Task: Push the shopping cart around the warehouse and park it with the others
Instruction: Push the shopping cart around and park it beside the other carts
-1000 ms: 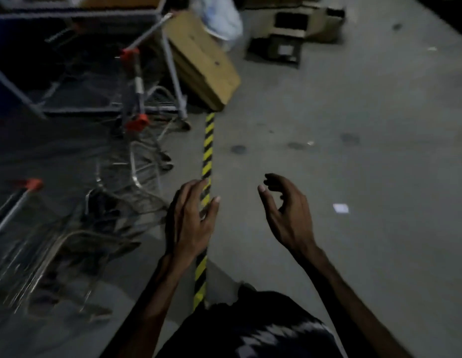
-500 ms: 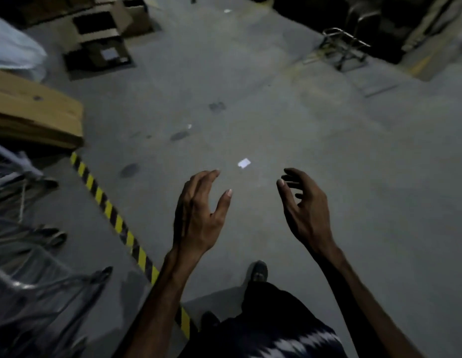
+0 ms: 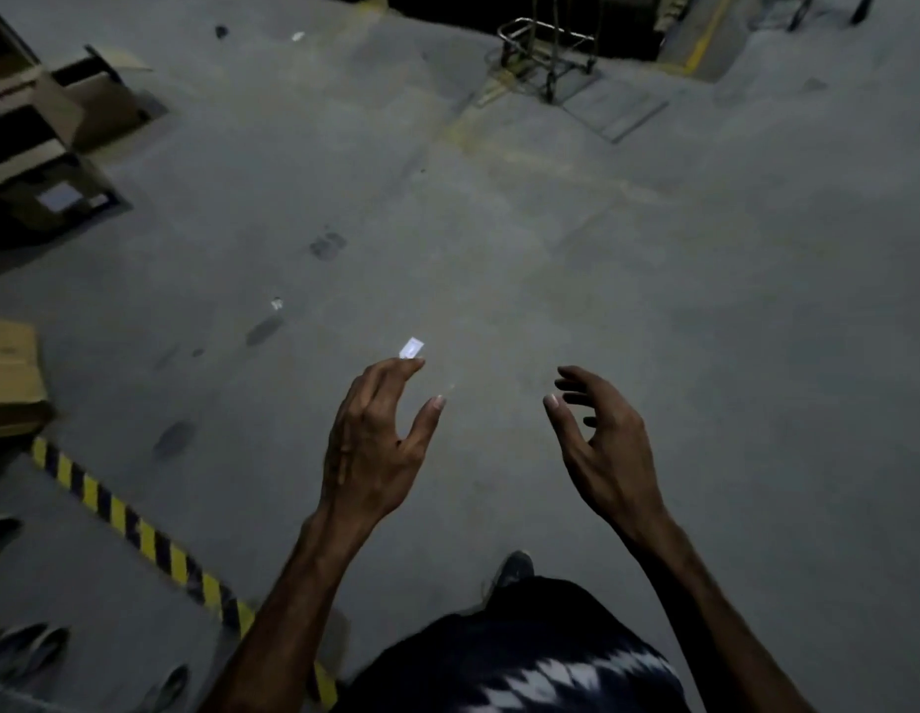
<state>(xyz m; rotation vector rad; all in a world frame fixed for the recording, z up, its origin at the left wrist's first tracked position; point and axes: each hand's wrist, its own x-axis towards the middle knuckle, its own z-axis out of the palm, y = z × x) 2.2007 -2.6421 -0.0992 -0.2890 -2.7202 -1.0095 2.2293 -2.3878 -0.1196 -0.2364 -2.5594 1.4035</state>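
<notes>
The view has swung right since a second ago, and the parked carts have slid out of sight at the left. Bare concrete floor [image 3: 653, 301] fills the scene; a metal cart [image 3: 547, 48] stands far ahead. Striped tape [image 3: 139, 532] crosses lower left. Left hand [image 3: 375, 450] and right hand [image 3: 607, 450] hang apart, fingers spread, gripping nothing, above a paper scrap [image 3: 411, 347].

The scene is dim and bluish-grey, with the brightest patch on the concrete floor [image 3: 499, 239] in the middle and a small white scrap [image 3: 411, 347] glaring against it. The top edge and the left corner sink into near-black, and the wide lens bends the yellow-and-black stripe [image 3: 139, 532] and the boxes [image 3: 46, 146] at the left, where detail smears soft and grainy
</notes>
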